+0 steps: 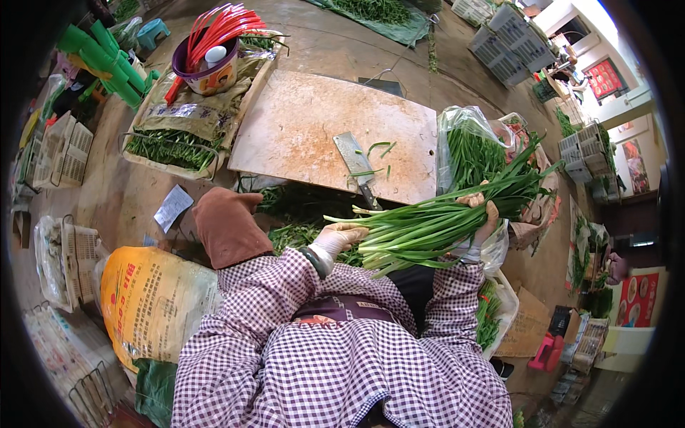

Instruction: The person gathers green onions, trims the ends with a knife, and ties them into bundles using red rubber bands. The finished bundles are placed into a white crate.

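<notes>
My right hand (479,210) grips a large bunch of long green leafy stems (421,232), held level across the front of my body. My left hand (335,239), in a pale glove, has its fingers closed at the bunch's white root ends. A wide cleaver (351,153) with a dark handle lies on a stained pale board (292,121) just beyond, among a few cut green bits. A clear bag of similar greens (464,150) stands right of the board, partly behind the bunch. Loose greens (300,235) lie below the board's near edge.
A crate of greens (168,146) and a bucket with red ties (210,68) stand left of the board. An orange sack (135,299) lies left of me, a crate of greens (492,321) right of me. Stacked crates (510,46) stand at back right.
</notes>
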`<state>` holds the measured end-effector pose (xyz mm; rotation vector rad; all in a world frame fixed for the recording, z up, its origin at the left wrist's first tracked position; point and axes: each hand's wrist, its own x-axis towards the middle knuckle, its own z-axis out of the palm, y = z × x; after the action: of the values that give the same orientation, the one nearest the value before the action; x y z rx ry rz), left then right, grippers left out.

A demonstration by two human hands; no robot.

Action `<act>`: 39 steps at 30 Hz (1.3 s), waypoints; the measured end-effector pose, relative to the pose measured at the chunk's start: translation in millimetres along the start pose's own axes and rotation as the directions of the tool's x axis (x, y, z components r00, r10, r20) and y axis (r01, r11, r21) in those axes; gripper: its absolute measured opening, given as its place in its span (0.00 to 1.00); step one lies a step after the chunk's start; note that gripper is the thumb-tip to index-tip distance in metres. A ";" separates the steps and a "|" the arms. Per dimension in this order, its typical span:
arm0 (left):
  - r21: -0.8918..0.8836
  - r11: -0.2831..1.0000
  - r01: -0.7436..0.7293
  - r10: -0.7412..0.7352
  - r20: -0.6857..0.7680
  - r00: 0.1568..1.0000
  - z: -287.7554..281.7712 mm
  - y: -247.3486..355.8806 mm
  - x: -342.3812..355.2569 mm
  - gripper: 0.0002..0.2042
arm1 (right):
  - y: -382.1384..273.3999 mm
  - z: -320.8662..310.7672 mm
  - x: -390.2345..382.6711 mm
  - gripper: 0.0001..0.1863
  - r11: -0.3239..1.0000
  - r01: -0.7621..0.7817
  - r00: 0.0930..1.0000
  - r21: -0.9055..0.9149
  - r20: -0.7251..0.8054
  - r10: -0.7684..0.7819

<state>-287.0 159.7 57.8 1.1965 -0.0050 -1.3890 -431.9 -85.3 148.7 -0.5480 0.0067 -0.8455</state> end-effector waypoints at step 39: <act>-0.270 0.962 -0.036 -0.016 -0.189 0.982 9.1 -19.0 -8.0 0.09 | 32.6 31.2 -19.5 0.31 0.944 -0.173 0.982 -0.280 0.029 0.188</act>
<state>-308.8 164.8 54.9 1.0902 0.3055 -1.2165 -415.1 -39.8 156.5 -0.8217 0.1243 -0.6523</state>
